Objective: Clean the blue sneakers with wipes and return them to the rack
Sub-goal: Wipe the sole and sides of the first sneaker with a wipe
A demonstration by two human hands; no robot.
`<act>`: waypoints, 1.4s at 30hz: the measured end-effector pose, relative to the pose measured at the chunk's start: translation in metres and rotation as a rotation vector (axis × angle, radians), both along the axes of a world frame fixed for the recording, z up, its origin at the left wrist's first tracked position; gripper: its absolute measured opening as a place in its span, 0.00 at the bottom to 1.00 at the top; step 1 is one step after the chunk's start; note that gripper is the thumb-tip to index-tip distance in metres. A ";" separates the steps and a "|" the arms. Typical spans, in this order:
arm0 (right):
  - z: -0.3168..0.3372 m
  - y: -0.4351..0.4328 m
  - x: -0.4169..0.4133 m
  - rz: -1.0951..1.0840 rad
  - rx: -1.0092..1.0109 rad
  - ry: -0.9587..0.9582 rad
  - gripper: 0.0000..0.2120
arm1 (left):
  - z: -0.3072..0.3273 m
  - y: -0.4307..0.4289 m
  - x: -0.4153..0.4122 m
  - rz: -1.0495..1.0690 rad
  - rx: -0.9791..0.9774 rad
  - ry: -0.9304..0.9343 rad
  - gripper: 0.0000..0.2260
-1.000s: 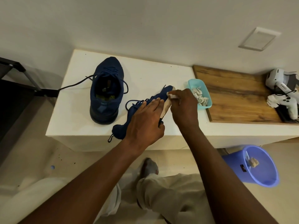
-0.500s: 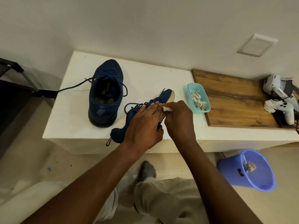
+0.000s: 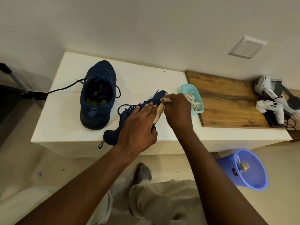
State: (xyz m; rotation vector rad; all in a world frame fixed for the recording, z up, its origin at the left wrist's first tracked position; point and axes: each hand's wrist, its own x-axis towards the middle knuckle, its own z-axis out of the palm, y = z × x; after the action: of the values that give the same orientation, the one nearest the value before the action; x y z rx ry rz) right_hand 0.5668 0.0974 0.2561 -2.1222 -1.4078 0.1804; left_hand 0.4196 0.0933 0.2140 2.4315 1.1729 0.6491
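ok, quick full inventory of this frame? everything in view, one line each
upright sneaker: 1, navy, on the table's left part
tipped sneaker: 1, navy with pale sole, on its side at the table's front edge
wipe: 1, white, on that sneaker's sole near the toe
tray: 1, teal, holds wipes, right of the toe
table: 1, white, against the wall
wooden board: 1, brown, on the table's right part
headset and controller: 1 each, white, on the board's right end
bin: 1, blue, floor, used wipe inside
left hand: grips the tipped sneaker
right hand: pinches the wipe
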 end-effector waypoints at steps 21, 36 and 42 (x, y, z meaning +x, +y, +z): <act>-0.001 0.028 0.025 -0.115 -0.101 0.049 0.07 | -0.003 -0.001 0.001 0.001 -0.002 0.025 0.34; 0.015 0.033 0.040 -0.066 -0.188 0.150 0.06 | 0.003 -0.002 0.002 -0.003 0.017 0.044 0.33; 0.023 0.073 0.042 -0.063 -0.304 0.185 0.09 | 0.003 -0.003 0.000 0.017 0.021 0.058 0.32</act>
State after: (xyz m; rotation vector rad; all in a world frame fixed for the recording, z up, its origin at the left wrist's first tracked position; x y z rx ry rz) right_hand 0.6087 0.1700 0.2794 -2.3187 -1.2680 0.5830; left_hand 0.4195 0.0903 0.2169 2.4754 1.2168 0.6023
